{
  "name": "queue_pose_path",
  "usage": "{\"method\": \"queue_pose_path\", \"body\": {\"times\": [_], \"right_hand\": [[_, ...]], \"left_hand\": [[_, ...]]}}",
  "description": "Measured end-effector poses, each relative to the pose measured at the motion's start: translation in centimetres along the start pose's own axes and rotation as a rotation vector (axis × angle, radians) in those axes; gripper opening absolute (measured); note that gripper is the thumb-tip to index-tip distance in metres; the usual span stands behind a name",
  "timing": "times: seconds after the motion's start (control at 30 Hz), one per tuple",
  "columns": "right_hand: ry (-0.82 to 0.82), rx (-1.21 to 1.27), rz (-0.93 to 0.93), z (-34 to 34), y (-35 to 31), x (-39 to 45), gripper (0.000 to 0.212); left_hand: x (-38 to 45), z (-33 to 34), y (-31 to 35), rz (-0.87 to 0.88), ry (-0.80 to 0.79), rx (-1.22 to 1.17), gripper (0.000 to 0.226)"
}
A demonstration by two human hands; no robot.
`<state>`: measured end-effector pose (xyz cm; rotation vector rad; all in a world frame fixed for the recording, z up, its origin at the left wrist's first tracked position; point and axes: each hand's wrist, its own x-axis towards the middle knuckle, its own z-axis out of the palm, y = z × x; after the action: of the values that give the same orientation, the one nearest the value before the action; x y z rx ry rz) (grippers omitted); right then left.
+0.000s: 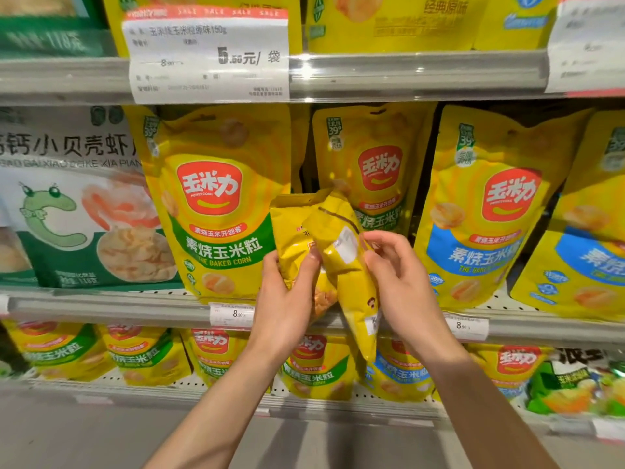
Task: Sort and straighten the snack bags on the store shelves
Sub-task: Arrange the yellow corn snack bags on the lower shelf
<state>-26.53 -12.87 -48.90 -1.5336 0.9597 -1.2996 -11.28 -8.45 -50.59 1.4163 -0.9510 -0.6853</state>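
Two yellow bags (333,262) sit back-out in my hands, held before the middle shelf (101,304); left hand (287,292) grips the left bag, right hand (397,272) pinches the right one; green-label bag (216,204) stands upright behind.

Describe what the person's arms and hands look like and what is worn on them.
Both forearms are bare up to the frame's bottom edge: no sleeves show. The left hand and right hand wear no gloves, and no rings, watch or bracelets are visible. The visible fingernail looks short and plain.

Two crumpled yellow snack bags (324,252) held tilted before the shelf.
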Motion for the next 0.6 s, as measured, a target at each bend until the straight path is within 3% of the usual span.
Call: {"method": "queue_pose_path", "body": {"times": [0.1, 0.23, 0.33, 0.5, 0.6], "right_hand": [[0.003, -0.052, 0.069, -0.3, 0.9, 0.5, 0.040], [0.001, -0.201, 0.157, -0.2, 1.3, 1.5, 0.064], [0.035, -0.222, 0.178, 0.1, 0.9, 2.1, 0.088], [0.097, -0.116, 0.291, 0.8, 0.0, 3.1, 0.076], [0.104, -0.067, 0.385, 0.9, -0.5, 3.3, 0.075]], "left_hand": [[-0.1, -0.1, 0.3, 0.005, -0.006, 0.004, 0.029], [-0.6, -0.1, 0.6, -0.034, -0.047, -0.053, 0.038], [-1.5, -0.1, 1.5, -0.078, -0.113, -0.096, 0.029], [-1.6, 0.1, 1.2, -0.041, -0.115, -0.099, 0.095], [-1.6, 0.4, 1.6, -0.070, -0.092, -0.087, 0.107]]}}
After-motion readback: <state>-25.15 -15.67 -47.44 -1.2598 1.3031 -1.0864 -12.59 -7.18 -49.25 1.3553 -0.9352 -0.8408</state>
